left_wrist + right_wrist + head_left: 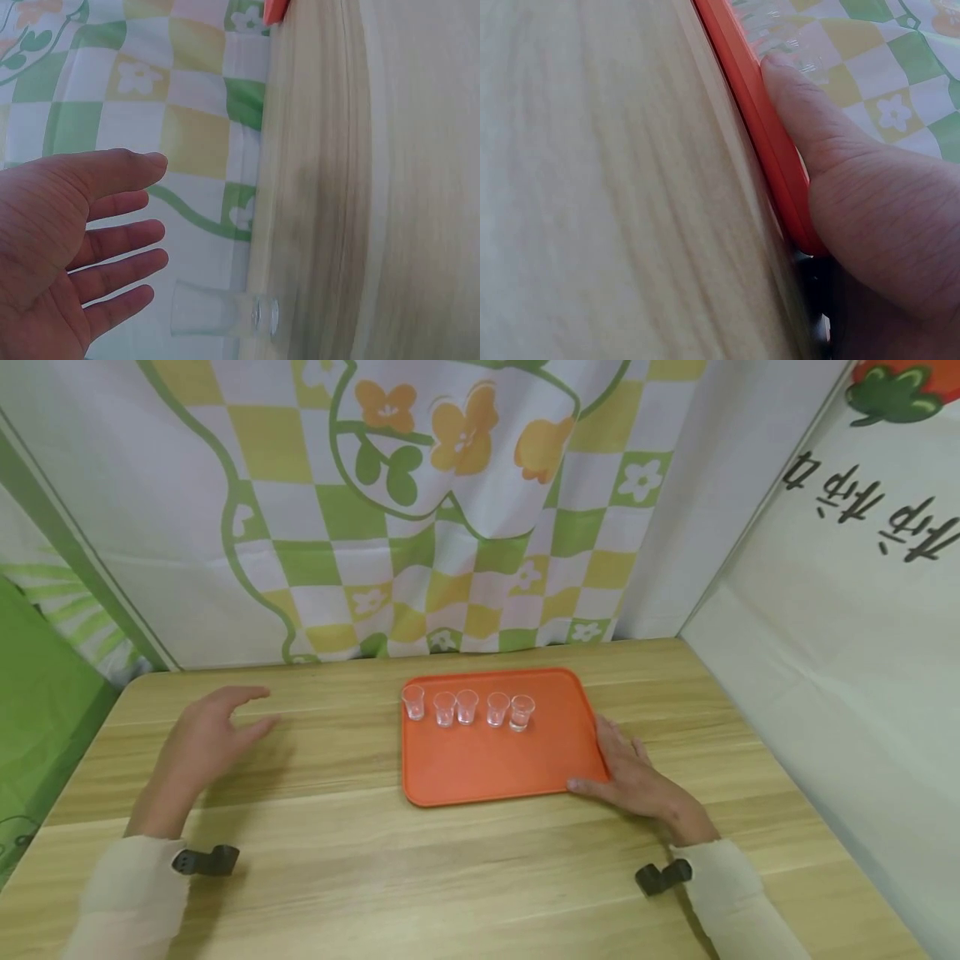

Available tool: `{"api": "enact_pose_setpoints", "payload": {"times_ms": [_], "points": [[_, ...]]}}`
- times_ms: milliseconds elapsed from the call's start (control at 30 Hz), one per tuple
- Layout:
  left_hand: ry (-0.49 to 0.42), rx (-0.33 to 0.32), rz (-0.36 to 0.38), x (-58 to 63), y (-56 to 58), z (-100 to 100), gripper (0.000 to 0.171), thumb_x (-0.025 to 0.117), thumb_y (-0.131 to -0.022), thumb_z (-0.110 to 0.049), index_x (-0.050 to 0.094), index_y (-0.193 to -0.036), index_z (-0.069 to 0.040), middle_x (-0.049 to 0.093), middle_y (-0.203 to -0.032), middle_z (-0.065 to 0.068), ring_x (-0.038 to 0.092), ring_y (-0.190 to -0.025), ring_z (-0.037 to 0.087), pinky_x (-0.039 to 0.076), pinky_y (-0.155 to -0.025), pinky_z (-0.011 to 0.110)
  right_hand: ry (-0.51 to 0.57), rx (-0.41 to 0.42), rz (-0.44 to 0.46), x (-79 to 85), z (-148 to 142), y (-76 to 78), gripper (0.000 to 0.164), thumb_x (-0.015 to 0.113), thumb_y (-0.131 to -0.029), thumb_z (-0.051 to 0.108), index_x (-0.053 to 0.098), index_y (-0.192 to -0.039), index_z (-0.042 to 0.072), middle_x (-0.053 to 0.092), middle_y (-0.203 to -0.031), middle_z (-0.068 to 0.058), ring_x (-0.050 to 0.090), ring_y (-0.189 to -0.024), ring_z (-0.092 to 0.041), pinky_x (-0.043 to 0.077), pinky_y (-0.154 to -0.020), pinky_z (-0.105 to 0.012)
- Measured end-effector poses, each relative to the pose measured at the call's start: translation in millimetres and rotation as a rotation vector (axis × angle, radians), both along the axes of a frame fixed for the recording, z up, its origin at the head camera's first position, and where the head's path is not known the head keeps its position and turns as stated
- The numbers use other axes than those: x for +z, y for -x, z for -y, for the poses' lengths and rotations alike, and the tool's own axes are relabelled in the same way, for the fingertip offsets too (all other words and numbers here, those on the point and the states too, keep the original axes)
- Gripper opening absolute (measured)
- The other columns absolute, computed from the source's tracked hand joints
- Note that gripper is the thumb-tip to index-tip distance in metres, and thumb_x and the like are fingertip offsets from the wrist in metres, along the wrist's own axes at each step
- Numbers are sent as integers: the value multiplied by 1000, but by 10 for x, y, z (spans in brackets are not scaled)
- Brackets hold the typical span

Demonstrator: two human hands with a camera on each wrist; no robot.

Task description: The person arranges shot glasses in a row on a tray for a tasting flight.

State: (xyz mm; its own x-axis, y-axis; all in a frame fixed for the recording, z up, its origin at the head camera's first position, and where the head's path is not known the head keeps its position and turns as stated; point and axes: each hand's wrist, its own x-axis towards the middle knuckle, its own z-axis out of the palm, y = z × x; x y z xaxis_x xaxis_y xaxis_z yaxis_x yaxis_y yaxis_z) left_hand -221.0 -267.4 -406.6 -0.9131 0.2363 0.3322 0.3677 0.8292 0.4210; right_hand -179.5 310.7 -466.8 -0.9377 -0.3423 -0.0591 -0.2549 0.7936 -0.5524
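My right hand [637, 772] holds an orange tray [480, 777] by its near right corner, thumb along the near edge and fingers against the right side. In the right wrist view the thumb [802, 105] lies over the tray's rim. Several small clear shot glasses [467, 707] stand upright in a row towards the back of the tray. Off to the left, my left hand [210, 735] is raised over the table, thumb and fingers apart with nothing between them. A single shot glass [221, 311] stands on the table by its fingers; the head view does not show it.
The wooden table [420, 877] backs onto a checkered, flower-printed cloth [450, 568]. A white printed sheet [847, 610] borders the right side, and green cloth [45, 693] hangs at the left. Each sleeve has a small black device [206, 861] at the cuff.
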Motion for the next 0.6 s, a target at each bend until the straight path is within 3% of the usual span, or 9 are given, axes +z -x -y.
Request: {"api": "enact_pose_setpoints", "payload": {"times_ms": [600], "points": [[-1,38,89,-66,-68,265,45,72,-99,-23,62,-132,6,56,-133,37,49,-122,59,39,-96,72,0,4,-1,29,4,-23,113,69,-95,54,-3,-162,-3,3,-169,-25,1,-153,-47,-2,-116,-72]]}}
